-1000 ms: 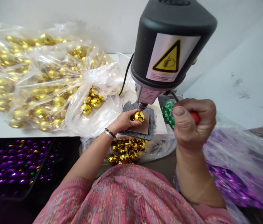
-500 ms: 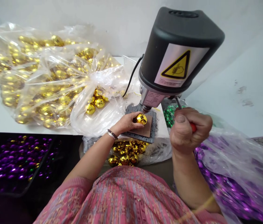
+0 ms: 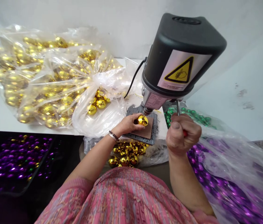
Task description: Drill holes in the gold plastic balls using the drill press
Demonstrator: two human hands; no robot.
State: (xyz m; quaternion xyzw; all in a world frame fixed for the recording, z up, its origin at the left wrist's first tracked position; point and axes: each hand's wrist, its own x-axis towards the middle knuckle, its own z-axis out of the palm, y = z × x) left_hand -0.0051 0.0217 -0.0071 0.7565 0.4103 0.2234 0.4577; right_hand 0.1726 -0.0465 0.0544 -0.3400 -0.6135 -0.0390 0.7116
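Observation:
Between the thumb and fingers of my left hand (image 3: 128, 123) is a shiny gold faceted ball (image 3: 143, 120). It is held over a brown board (image 3: 145, 131) on the grey base (image 3: 154, 130) of a drill press (image 3: 182, 56). The chuck (image 3: 147, 110) sits just above the ball; whether the bit is inside the ball I cannot tell. My right hand (image 3: 183, 133) is closed around the press's feed lever (image 3: 178, 107), its red knob partly hidden by my fingers.
A large clear bag (image 3: 45, 81) of gold balls covers the table's left, with several loose gold balls (image 3: 101, 103) at its mouth. More gold balls (image 3: 124, 160) lie in plastic below the base. Purple balls (image 3: 17, 158) are lower left; purple (image 3: 217, 183) and green ones (image 3: 189, 112) are right.
My right hand has moved left and slightly down with the lever. The left hand still holds the ball under the chuck. The whole view has shifted a little.

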